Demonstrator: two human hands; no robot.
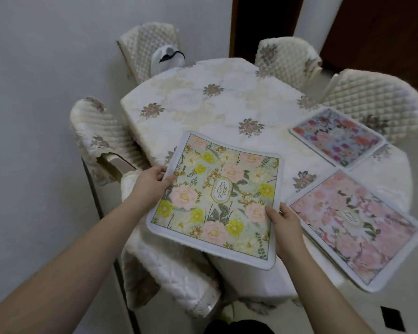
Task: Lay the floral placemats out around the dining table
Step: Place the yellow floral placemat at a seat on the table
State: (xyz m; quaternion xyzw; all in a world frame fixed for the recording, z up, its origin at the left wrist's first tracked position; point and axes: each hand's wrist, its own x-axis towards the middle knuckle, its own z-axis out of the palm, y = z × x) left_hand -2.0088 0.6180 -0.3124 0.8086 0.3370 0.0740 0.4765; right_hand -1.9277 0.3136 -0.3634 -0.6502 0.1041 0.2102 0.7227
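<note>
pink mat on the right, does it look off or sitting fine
Slightly off. The pink mat lies skewed to the table edge, and its near corner hangs past the rim. It also seems to rest on more mats stacked underneath. The far mat lies flat and fully on the table.

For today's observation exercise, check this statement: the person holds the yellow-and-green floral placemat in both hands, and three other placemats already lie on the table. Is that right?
Not quite. The head view shows two placemats lying on the table, not three: a pink placemat near the edge and a blue-and-red placemat beyond it. The rest holds: the left hand and right hand both hold the yellow-and-green placemat.
</note>
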